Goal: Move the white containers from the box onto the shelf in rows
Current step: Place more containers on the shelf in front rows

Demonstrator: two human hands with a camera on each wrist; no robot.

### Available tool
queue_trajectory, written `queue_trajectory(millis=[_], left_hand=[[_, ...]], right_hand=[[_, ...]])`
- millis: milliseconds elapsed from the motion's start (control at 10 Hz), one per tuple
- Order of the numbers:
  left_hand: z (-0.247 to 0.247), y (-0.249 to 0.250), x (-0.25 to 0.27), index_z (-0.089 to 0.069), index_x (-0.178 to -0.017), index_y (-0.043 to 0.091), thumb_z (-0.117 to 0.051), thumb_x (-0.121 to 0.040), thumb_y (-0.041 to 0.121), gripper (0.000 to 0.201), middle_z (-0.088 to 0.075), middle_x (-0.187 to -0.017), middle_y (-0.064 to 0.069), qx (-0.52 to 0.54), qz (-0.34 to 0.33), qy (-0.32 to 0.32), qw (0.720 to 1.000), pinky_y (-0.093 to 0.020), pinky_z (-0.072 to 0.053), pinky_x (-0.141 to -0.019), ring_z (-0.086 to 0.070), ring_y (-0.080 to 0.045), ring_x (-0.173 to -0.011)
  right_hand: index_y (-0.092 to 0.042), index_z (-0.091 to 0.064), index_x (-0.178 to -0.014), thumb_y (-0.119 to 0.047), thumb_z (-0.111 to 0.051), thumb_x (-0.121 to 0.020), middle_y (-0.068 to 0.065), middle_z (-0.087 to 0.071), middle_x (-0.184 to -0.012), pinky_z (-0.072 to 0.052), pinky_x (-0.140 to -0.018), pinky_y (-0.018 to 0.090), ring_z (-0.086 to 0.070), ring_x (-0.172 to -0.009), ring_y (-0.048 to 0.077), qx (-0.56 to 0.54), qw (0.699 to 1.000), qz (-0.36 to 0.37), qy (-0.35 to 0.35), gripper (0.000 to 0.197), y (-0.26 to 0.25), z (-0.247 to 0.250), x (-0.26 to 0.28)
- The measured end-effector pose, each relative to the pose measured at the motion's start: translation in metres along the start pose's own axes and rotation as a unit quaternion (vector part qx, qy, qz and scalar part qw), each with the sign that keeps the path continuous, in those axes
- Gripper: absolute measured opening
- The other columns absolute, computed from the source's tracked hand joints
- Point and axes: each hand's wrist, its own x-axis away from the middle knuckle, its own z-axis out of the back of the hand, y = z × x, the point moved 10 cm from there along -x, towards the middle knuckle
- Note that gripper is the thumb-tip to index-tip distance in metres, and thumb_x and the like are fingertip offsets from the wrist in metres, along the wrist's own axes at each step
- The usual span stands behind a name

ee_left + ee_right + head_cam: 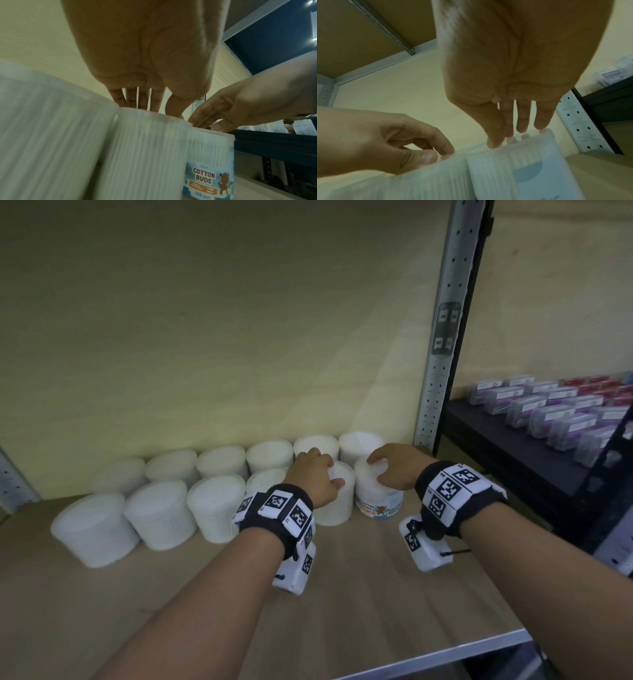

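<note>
Two rows of white containers stand on the wooden shelf point(342, 594): a back row point(219, 462) against the wall and a front row point(157, 513). My left hand point(317, 474) point(154, 109) grips the lid of a plain white container point(337, 505) point(145, 148) from above, near the right end of the front row. Beside it my right hand point(380, 470) point(510, 136) arches over the top of a container with a blue "Cotton Buds" label point(378, 501) point(211, 155) point(522, 169), fingertips over its far rim and thumb at the near side. Both containers stand upright on the shelf. The box is out of view.
A perforated metal upright point(442, 354) closes the shelf bay on the right. Beyond it a black shelf point(479, 433) carries several small purple and red packs point(555, 412). Bare wood runs from the front row to the shelf's metal front edge point(445, 655).
</note>
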Motion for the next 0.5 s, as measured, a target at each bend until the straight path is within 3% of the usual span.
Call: queue_trajectory(millis=[100,200,300,500], left_hand=[[0.001,0.001,0.000,-0.049,-0.133,0.012,-0.055,-0.090,0.039,0.051,-0.047,-0.131,-0.009,0.000,-0.001,0.002,1.000,-0.036,-0.038,-0.105,-0.042,-0.027,-0.124],[0.001,0.001,0.001,-0.049,-0.133,0.012,-0.055,-0.090,0.039,0.051,-0.047,-0.132,-0.009,0.000,-0.002,0.002,1.000,-0.037,-0.038,-0.105,-0.042,-0.028,-0.124],[0.001,0.001,0.001,-0.048,-0.134,0.012,-0.055,-0.091,0.039,0.051,-0.046,-0.132,-0.008,0.003,-0.001,0.000,1.000,-0.036,-0.037,-0.105,-0.041,-0.027,-0.125],[0.001,0.000,0.001,-0.048,-0.134,0.012,-0.055,-0.091,0.039,0.051,-0.046,-0.132,-0.009,0.003,-0.002,0.000,1.000,-0.037,-0.038,-0.105,-0.041,-0.027,-0.125]], right_hand=[[-0.023,-0.049,-0.137,-0.021,-0.053,-0.092,0.003,-0.038,-0.148,-0.034,-0.109,0.030,-0.037,-0.136,0.023,-0.012,0.999,-0.008,0.034,0.045,0.001,0.008,-0.001],[-0.015,-0.048,-0.137,-0.040,-0.053,-0.092,0.009,-0.041,-0.141,-0.034,-0.108,0.038,-0.036,-0.133,0.028,0.013,0.997,-0.021,0.079,0.052,0.002,0.011,0.000],[-0.010,-0.043,-0.139,-0.050,-0.049,-0.092,0.013,-0.039,-0.142,-0.033,-0.109,0.041,-0.035,-0.133,0.032,0.060,0.996,-0.044,0.058,0.061,0.003,0.001,-0.003],[-0.013,-0.042,-0.140,-0.048,-0.049,-0.093,0.012,-0.038,-0.142,-0.034,-0.109,0.042,-0.034,-0.133,0.032,0.079,0.996,-0.036,0.033,0.059,-0.001,-0.002,-0.007]])
